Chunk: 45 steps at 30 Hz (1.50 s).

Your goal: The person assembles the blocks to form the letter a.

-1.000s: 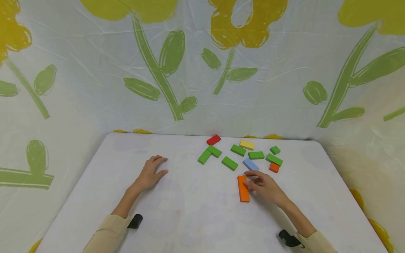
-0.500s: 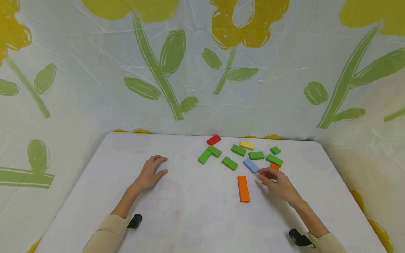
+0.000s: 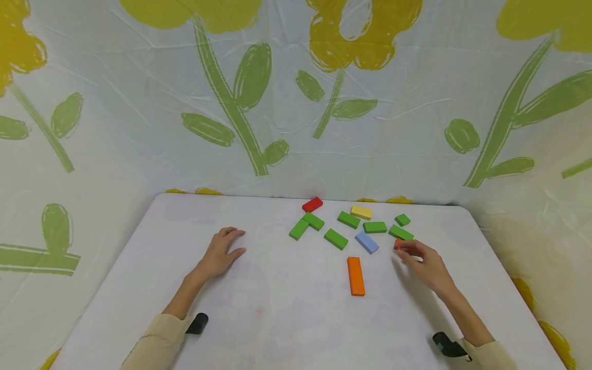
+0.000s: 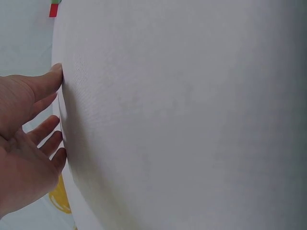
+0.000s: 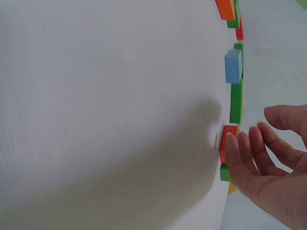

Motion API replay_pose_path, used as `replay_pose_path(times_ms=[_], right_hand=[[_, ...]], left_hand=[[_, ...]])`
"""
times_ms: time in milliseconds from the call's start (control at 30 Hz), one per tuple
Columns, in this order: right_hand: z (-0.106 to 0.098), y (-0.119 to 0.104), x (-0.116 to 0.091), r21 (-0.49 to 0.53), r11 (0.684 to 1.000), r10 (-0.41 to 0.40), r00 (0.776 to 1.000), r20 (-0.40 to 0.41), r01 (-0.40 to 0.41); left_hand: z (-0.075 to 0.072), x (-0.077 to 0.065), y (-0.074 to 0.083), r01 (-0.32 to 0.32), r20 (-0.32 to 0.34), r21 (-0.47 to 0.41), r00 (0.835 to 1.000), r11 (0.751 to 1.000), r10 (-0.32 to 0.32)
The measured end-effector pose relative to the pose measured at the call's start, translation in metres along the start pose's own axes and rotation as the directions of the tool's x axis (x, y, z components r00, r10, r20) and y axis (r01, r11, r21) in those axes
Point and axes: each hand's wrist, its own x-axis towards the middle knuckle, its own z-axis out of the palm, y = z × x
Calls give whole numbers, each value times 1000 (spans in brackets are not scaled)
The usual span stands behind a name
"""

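In the head view my right hand (image 3: 429,266) hovers over a small orange-red block (image 3: 397,244), hiding most of it. The right wrist view shows that block (image 5: 228,136) beside the fingertips, with the thumb well apart from the loosely bent fingers and nothing between them. A green block (image 3: 401,233) lies just behind it, and a blue block (image 3: 367,242) is to the left. Nearer the front lies a long orange block (image 3: 355,276). Far to the left, my left hand (image 3: 221,255) rests on the white table with relaxed, spread fingers, holding nothing.
Toward the back of the table (image 3: 259,329) lie several green blocks, among them one (image 3: 335,239) left of the blue one, plus a yellow block (image 3: 361,212) and a red block (image 3: 312,204). A flower-printed cloth (image 3: 393,154) hangs behind the table's far edge.
My right hand has moved right, from the long orange block past the blue block to the small orange-red one. The blue block shifted slightly. My left hand has stayed still.
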Motion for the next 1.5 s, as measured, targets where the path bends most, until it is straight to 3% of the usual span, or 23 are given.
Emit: replay_pose_path(times_ms=[167,433,733,1100,1500], right_hand=[[-3,9,2,-18,999,31,999,-39,-31],[-7,20,7,32,995,100,995,-16,-99],[-5,25,13,62,996,63,998,-15,-62],[3,24,16,-34,999,-40,998,-42,39],[8,23,16,-85,995,-63,997,-32,60]], left_hand=[[0,0,-2,2,-1,2,1000,1000,-2],[1,0,-3,-5,-3,7,1000,1000,5],[1,1,-2,-1,-8,5,1000,1000,1],[0,1,-1,1,3,3,1000,1000,-1],[0,0,0,-14,-4,4,1000,1000,14]])
